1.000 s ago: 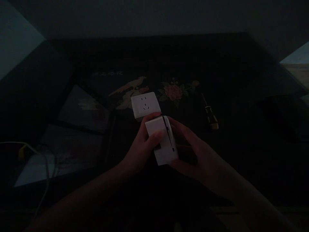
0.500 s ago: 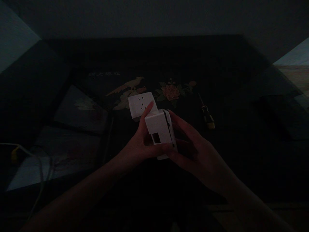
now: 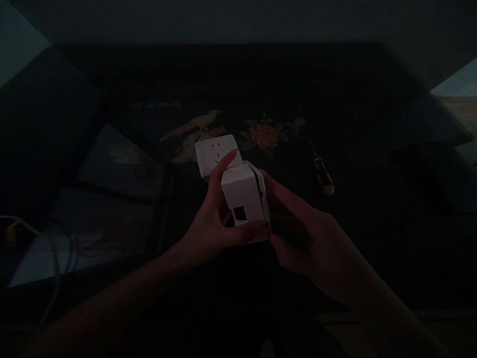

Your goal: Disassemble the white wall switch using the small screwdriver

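Note:
Both hands hold a white plastic box (image 3: pixel 243 189) over the middle of the dark table. The box has a square cutout low on the side towards me, and a thin plate sits along its right edge with a narrow dark gap between them. My left hand (image 3: pixel 208 221) is closed around the box from the left, thumb across its lower part. On the right, my right hand (image 3: pixel 307 228) grips the plate side with its fingertips. Just behind the box lies a white wall socket (image 3: pixel 206 150), its slotted face up, partly covered by my left forefinger.
A screwdriver (image 3: pixel 322 176) with a dark and yellowish handle lies to the right. The dark tabletop (image 3: pixel 298 99) carries a printed flower and bird and reflects light at left. A pale cable (image 3: pixel 55 258) with a yellow piece (image 3: pixel 12 232) runs along the left. The scene is very dim.
The right thumb has shifted slightly to the right along the box's plate edge. Both hands still hold the box. The whole view has shifted a little.

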{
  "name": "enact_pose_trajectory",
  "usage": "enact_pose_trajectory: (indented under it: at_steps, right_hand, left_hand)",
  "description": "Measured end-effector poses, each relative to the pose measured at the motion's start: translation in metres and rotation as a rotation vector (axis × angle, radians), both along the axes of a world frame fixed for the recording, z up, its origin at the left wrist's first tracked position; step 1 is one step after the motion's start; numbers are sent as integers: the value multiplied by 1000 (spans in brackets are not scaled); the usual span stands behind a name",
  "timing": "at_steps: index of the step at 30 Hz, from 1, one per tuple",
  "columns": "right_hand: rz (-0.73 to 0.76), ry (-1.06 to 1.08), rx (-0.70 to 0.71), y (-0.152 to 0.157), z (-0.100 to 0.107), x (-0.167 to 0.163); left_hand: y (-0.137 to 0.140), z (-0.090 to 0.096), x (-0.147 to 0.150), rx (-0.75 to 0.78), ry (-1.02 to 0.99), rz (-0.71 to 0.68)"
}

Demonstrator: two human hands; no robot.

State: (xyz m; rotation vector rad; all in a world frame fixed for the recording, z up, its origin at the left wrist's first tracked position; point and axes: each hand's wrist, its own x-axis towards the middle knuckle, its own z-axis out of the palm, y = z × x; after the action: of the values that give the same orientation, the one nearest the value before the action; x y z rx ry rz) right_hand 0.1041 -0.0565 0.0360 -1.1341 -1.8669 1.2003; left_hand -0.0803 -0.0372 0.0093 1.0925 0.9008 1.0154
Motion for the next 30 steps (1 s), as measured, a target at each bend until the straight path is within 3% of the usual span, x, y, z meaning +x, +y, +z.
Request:
enact_pose_trajectory:
  at_steps: [16, 21, 25, 30]
  right_hand:
    - [-111, -326, 272, -12, -11, -26]
    - [-134, -372, 261, -9, -13, -23]
    - [-280, -475, 211, -3, -13, -6]
    - [-186, -374, 174, 1, -10, -1]
  left_hand:
    - [6, -15, 0, 78, 54, -19]
    - [7, -15, -1, 93, 50, -38]
    - [3, -16, -2, 73, 41, -55]
    - [1, -16, 1, 25, -43, -85]
